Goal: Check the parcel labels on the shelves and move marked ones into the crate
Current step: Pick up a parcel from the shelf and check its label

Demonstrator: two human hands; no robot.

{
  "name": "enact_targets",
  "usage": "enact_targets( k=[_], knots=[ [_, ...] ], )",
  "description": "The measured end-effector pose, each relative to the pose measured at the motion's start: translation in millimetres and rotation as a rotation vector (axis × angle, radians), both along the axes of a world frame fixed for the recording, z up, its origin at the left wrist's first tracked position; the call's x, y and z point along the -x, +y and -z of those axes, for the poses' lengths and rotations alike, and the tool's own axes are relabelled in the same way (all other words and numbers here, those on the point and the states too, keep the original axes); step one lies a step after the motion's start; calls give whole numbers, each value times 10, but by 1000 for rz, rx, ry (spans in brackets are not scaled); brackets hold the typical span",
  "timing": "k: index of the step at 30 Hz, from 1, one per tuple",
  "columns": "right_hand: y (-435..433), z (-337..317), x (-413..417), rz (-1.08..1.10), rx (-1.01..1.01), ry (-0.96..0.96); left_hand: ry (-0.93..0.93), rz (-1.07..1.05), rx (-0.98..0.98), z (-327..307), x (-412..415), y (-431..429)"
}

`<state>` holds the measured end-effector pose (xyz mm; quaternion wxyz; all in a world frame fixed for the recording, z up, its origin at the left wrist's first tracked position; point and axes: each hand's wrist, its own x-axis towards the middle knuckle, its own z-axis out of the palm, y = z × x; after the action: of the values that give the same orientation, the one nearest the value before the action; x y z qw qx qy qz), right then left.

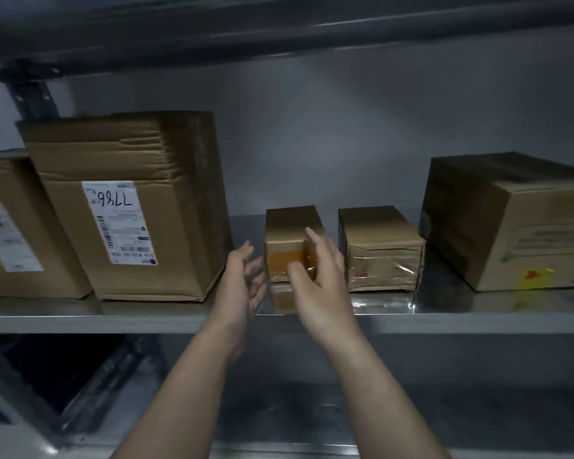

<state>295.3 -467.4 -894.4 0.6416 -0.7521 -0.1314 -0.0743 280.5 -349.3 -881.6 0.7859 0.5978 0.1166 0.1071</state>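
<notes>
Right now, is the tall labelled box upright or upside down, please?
Seemingly upside down: the label on the tall box reads inverted.

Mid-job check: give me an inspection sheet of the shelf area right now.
Surface: metal shelf, shiny, cardboard parcels on it.
Job's things: orange-taped small box centre front; taped box right of it; tall box, white label upside down; labelled box far left; large box, yellow mark, far right. Crate not in view.
Clutter: nothing seen.
Grippers: left hand open beside the small box; right hand open in front of it, contact unclear.
Cables: nothing seen.
Surroundings: upper shelf above, dim lower shelf below.
</notes>
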Motion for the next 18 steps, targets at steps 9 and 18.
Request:
enact_targets(
  k=[9, 18],
  knots=[
    [-168, -263, -34, 69, -112, -24, -63, -49, 203, -177, 266, -62],
    [-213, -83, 46, 191, 71, -222, -149, -5, 6, -95, 209, 90]
  ],
)
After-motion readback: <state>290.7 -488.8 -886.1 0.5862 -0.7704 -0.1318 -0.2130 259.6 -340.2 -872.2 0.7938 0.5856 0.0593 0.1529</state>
